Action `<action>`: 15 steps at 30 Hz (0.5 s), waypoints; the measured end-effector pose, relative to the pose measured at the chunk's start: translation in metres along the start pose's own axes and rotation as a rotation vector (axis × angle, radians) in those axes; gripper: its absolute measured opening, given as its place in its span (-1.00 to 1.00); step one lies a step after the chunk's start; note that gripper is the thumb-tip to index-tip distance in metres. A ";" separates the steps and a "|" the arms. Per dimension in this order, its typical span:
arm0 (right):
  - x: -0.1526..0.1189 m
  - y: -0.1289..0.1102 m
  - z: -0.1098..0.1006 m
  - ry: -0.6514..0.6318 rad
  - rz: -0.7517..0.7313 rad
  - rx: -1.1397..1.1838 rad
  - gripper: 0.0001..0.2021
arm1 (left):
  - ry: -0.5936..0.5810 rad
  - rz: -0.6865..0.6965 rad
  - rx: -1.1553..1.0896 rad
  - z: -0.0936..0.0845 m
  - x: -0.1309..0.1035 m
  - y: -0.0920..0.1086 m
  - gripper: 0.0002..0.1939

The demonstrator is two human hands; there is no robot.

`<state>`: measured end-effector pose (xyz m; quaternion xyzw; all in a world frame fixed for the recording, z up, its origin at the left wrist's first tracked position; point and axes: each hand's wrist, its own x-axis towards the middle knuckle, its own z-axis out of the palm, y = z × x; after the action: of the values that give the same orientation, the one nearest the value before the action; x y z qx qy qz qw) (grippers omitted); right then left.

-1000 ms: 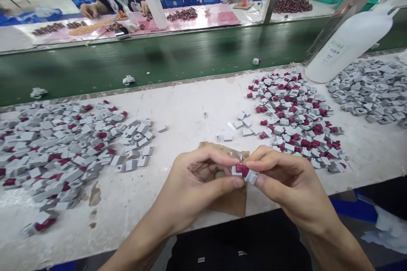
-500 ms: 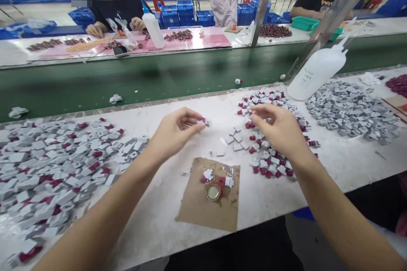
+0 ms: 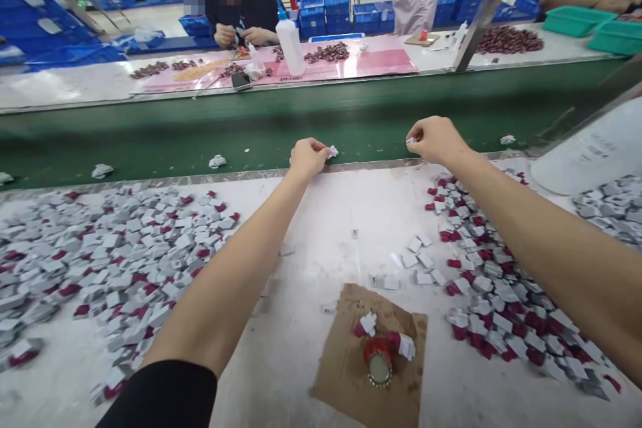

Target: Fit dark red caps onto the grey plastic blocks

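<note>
A person is stretching both arms to the far table edge, the left hand (image 3: 307,158) pinching a small white piece (image 3: 333,152) and the right hand (image 3: 435,138) closed on another piece (image 3: 410,140), each best set gently onto the green belt (image 3: 251,127), well apart.

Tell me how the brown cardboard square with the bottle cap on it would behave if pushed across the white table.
The brown cardboard square lies flat and thin, so it would probably slide easily and may buckle at an edge. The bottle cap and two small red-and-white pieces sit loose on it, so they might shift or drop off.
</note>
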<state>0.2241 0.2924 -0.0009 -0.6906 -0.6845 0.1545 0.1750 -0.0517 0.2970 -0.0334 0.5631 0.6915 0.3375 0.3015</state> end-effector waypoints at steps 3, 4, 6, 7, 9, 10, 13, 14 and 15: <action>-0.057 -0.006 -0.019 -0.017 0.015 0.207 -0.76 | -0.015 0.057 0.128 -0.025 -0.035 -0.003 -0.83; -0.084 -0.006 -0.025 -0.015 0.037 0.311 -0.74 | -0.041 0.098 0.167 -0.037 -0.056 -0.006 -0.79; -0.144 -0.002 -0.035 -0.033 0.059 0.435 -0.70 | -0.130 0.189 0.242 -0.062 -0.103 -0.015 -0.80; -0.174 0.001 -0.037 -0.054 0.060 0.474 -0.67 | -0.204 0.288 0.374 -0.074 -0.127 -0.023 -0.82; -0.228 0.007 -0.035 -0.074 0.051 0.533 -0.71 | -0.236 0.356 0.555 -0.093 -0.167 -0.039 -0.79; -0.252 0.009 -0.032 -0.045 0.036 0.566 -0.76 | -0.237 0.360 0.625 -0.099 -0.180 -0.048 -0.78; -0.302 0.003 -0.018 0.042 0.028 0.702 -0.88 | -0.219 0.314 0.722 -0.103 -0.198 -0.065 -0.79; -0.314 -0.002 -0.012 0.054 0.044 0.766 -0.89 | -0.215 0.305 0.723 -0.101 -0.199 -0.067 -0.79; -0.324 -0.007 -0.006 0.054 0.069 0.834 -0.89 | -0.206 0.305 0.711 -0.098 -0.200 -0.068 -0.79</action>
<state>0.2156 -0.0313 -0.0010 -0.5868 -0.5349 0.4061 0.4523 -0.1321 0.0785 -0.0225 0.7594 0.6398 0.0596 0.1020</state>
